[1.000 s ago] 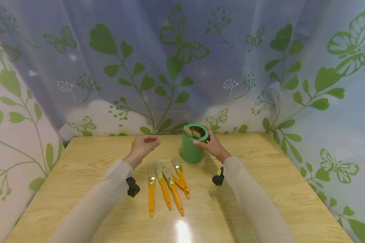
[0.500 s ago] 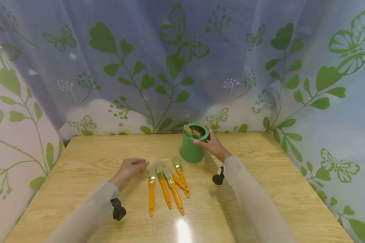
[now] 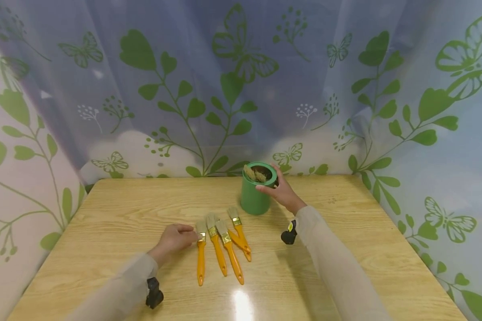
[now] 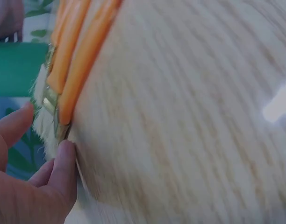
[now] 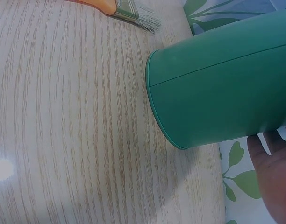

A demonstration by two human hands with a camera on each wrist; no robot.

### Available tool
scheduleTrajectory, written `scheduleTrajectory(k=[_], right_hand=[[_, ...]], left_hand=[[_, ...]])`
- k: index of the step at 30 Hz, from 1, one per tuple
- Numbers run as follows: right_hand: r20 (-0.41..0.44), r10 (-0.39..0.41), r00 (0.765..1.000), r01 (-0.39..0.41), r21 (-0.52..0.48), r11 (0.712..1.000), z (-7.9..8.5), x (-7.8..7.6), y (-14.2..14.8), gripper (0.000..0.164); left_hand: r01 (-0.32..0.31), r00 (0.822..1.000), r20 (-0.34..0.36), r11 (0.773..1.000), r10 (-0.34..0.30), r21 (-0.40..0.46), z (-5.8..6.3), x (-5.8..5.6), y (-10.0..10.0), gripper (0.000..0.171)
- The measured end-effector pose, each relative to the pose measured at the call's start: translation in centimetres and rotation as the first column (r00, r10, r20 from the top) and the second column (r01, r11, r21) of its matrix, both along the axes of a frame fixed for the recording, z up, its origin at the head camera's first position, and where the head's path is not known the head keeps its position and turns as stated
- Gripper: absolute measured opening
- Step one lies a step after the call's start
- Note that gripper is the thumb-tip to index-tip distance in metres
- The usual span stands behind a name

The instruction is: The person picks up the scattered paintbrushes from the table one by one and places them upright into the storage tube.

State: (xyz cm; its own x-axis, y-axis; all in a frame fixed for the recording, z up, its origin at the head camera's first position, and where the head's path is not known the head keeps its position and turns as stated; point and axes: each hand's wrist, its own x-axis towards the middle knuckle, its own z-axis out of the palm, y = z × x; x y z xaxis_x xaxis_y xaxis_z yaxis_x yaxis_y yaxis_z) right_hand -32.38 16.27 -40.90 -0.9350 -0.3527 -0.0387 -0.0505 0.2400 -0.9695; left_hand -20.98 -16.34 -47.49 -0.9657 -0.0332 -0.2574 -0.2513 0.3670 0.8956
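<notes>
Several paintbrushes with orange handles lie fanned on the table, bristles pointing away. My left hand [image 3: 176, 240] has come down beside the leftmost paintbrush [image 3: 201, 261], fingertips right at its metal band. In the left wrist view, the fingers [image 4: 64, 156] are spread apart around the bristle end, without a pinch. A green can [image 3: 255, 198] stands upright behind the brushes, with bristle tips [image 3: 254, 174] showing inside its mouth. My right hand [image 3: 283, 191] grips the can near the rim, thumb in front and fingers around the far right side. The right wrist view shows the can's smooth wall [image 5: 218, 88].
The other paintbrushes [image 3: 233, 258] lie close together to the right of the leftmost one, two with crossed handles. A patterned curtain [image 3: 176, 147] hangs right behind the wooden table [image 3: 329, 267]. Glare shows near the table's front.
My left hand has come back from above the table, down and toward me, to the leftmost paintbrush's metal band. The right hand and the can have stayed in place.
</notes>
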Motion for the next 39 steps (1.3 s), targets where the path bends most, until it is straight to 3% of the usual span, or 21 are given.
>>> scheduleTrajectory(k=[4, 8, 14, 20, 30, 39], right_hand=[[-0.001, -0.002, 1.0, 0.001, -0.006, 1.0, -0.4, -0.4, 0.1, 0.096], [-0.012, -0.015, 1.0, 0.015, -0.003, 1.0, -1.5, -1.2, 0.2, 0.096], [-0.057, -0.041, 0.998, 0.043, 0.029, 0.999, -2.9, -1.9, 0.5, 0.095], [-0.052, -0.039, 0.998, 0.041, 0.021, 0.999, -2.8, -1.9, 0.5, 0.096], [0.004, -0.004, 1.0, 0.004, 0.005, 1.0, -0.3, -0.3, 0.1, 0.097], [0.002, -0.013, 1.0, 0.013, 0.004, 1.0, -0.2, -0.1, 0.0, 0.096]], left_hand=[[-0.013, 0.998, -0.068, 0.993, 0.005, -0.115, -0.1, 0.3, 0.8, 0.05], [-0.027, 0.992, -0.124, 0.972, -0.002, -0.234, -0.2, 0.3, 1.4, 0.05], [-0.033, 0.987, -0.162, 0.946, -0.021, -0.324, -0.6, -0.1, 1.7, 0.045], [-0.033, 0.991, -0.131, 0.943, -0.011, -0.331, -0.9, -0.4, 1.5, 0.035], [-0.024, 0.995, -0.098, 0.961, -0.004, -0.275, -1.1, -0.5, 1.0, 0.024], [0.01, 0.997, -0.068, 0.967, -0.028, -0.253, -0.5, -0.8, 0.1, 0.023]])
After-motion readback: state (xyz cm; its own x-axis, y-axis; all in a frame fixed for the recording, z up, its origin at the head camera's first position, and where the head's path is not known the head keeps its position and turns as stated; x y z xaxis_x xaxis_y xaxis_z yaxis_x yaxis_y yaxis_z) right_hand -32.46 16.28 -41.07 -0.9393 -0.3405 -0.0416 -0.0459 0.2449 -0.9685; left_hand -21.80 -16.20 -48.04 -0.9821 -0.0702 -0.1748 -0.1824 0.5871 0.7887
